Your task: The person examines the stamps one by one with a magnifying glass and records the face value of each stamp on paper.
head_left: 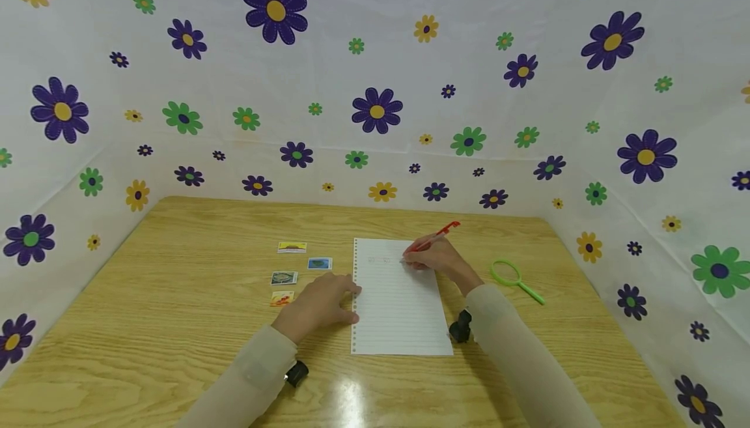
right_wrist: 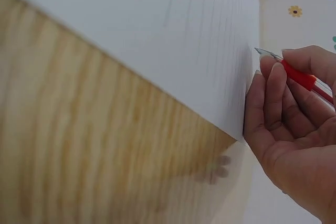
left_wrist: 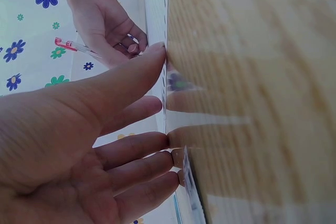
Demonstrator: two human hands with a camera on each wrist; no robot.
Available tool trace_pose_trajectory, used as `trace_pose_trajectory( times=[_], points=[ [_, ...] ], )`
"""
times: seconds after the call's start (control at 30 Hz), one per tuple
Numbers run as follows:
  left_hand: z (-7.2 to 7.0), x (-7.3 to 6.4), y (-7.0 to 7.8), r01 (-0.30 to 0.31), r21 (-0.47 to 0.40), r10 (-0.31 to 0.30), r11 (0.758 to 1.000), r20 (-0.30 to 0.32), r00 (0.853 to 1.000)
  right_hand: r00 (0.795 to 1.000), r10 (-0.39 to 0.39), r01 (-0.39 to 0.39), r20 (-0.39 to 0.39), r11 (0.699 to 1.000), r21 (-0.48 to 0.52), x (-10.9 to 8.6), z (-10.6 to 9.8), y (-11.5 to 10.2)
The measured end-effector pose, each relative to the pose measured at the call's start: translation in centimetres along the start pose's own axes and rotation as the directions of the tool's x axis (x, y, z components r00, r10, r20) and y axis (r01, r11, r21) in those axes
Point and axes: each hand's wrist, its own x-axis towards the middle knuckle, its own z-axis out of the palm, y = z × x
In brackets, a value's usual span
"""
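A lined sheet of paper (head_left: 398,311) with punched holes down its left edge lies on the table. Faint writing shows near its top. My right hand (head_left: 433,255) rests on the sheet's upper right and pinches a red pen (head_left: 436,237); in the right wrist view the pen's tip (right_wrist: 258,51) points toward the paper. At the sheet's left edge, my left hand (head_left: 322,304) lies with thumb and fingertips touching the paper and table. In the left wrist view its fingers (left_wrist: 142,166) are spread and nearly straight, holding nothing.
Several small picture stamps lie left of the paper, among them a yellow one (head_left: 291,247), a blue one (head_left: 319,263) and an orange one (head_left: 282,298). A green magnifying glass (head_left: 506,273) lies right of my right hand. Flower-patterned cloth (head_left: 328,89) encloses the wooden table (head_left: 176,285).
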Motion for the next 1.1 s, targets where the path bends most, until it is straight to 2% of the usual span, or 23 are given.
trace_pose_trajectory(
  times=[0.1,0.4,0.83,1.1],
  points=[
    [0.1,0.02,-0.11,-0.005,0.007,0.005,1.0,-0.003,1.0,1.0,-0.001,0.001,-0.01,1.0,0.015,0.02,-0.04,0.06],
    [0.14,0.13,-0.15,-0.01,0.016,0.01,1.0,-0.005,1.0,0.999,0.025,-0.026,-0.031,0.999,-0.029,0.1,0.07,-0.09],
    [0.18,0.08,-0.19,-0.007,0.007,0.007,1.0,0.004,1.0,1.0,-0.004,0.004,-0.022,1.0,0.001,0.05,-0.02,0.38],
    [0.2,0.11,-0.18,-0.018,0.0,0.018,1.0,0.007,1.0,0.999,0.023,-0.022,-0.045,1.0,0.007,0.1,-0.17,0.58]
  ],
)
